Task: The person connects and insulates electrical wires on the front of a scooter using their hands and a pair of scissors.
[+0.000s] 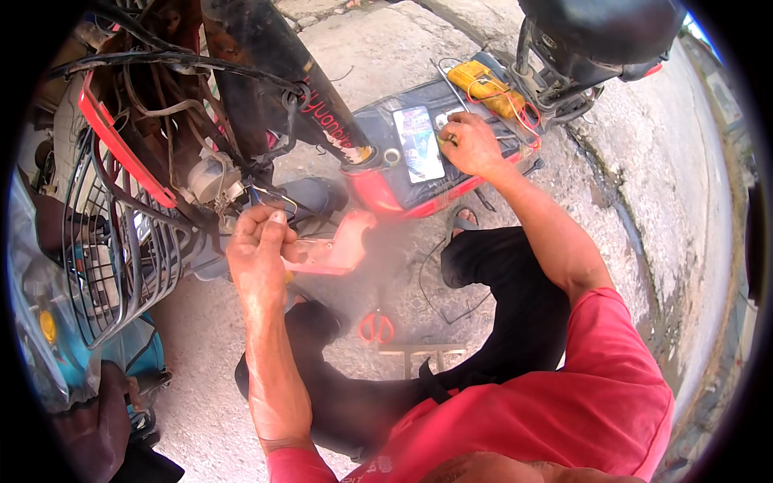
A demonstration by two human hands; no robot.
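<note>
My left hand [262,240] is closed in a pinch in front of the opened scooter front. Thin coloured wires [275,198] come right up to its fingertips; what the fingers hold is hidden. A pinkish-red plastic panel [342,245] stands just right of that hand. On the scooter's dark footboard [378,125], my right hand [471,145] has its fingers curled together beside a small white object [444,118]; its grip is hard to make out. A phone [419,145] lies left of those fingers, its screen lit. Beyond them rests a yellow multimeter [487,87] with red and white leads.
Red-handled scissors [376,328] lie on the concrete between my legs. A black wire basket [121,241] stands at the left, near a teal object [145,354]. The steering column [282,76] rises at the upper left, and the black seat [604,32] at the upper right.
</note>
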